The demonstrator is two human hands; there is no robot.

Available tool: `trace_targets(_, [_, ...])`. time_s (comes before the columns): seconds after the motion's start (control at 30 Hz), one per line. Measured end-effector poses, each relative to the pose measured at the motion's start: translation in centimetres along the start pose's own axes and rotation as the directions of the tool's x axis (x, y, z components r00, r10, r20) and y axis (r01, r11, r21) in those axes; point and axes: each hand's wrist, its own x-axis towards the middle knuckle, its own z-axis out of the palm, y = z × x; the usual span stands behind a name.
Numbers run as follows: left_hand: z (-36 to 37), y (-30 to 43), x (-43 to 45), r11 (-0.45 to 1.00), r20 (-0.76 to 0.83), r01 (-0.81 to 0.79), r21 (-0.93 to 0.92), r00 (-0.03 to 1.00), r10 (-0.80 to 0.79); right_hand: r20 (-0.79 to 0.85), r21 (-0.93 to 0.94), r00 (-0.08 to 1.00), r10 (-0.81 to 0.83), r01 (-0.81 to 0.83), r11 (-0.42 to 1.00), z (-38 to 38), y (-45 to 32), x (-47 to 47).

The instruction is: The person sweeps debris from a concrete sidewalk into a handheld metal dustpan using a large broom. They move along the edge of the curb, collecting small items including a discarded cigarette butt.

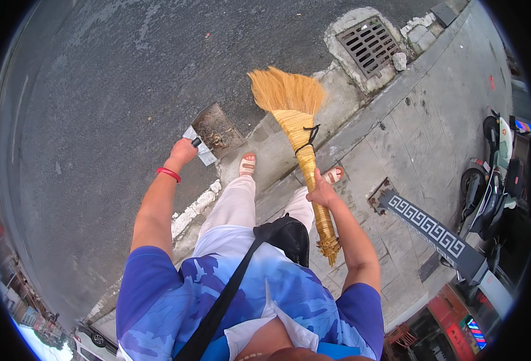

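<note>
My left hand [184, 151], with a red bangle at the wrist, is closed around the black-tipped handle [196, 142] of a metal dustpan [220, 115]. Dry leaves and dirt [218, 139] lie in the pan, which is low over the road's edge; whether it touches the ground I cannot tell. My right hand [324, 193] grips the bound straw shaft of a broom [298, 128]. Its fan of tan bristles [288, 89] points away from me, towards the road and gutter. A black cord is tied around the broom's neck.
A storm drain grate [368, 47] sits at the kerb ahead, with a stone [399, 61] beside it. The paved sidewalk [432, 99] runs along my right. A grey patterned post [428, 225] and a parked scooter [495, 167] stand there. Asphalt road [94, 113] spreads to my left.
</note>
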Motion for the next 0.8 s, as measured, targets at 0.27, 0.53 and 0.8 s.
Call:
trace_targets(0.27, [2.2,-4.1,2.1,0.993,-0.061,-0.081,-0.084,0.995,0.076,0.463,0.019,0.884,-0.057,0.054,0.998,-5.3,-0.3,-10.6])
trace_targets(0.53, [2.1,-1.6,0.8,0.980,-0.025,-0.057,-0.193,0.998,0.053,0.300,0.184,0.954,-0.019,-0.038,0.982,1.1,2.6,-6.7])
trace_targets(0.8, [-1.6,0.3,-1.9,0.892,0.166,0.091,-0.442,0.986,-0.018,0.394,0.233,0.895,-0.211,0.125,0.964,1.0,5.9,-11.3])
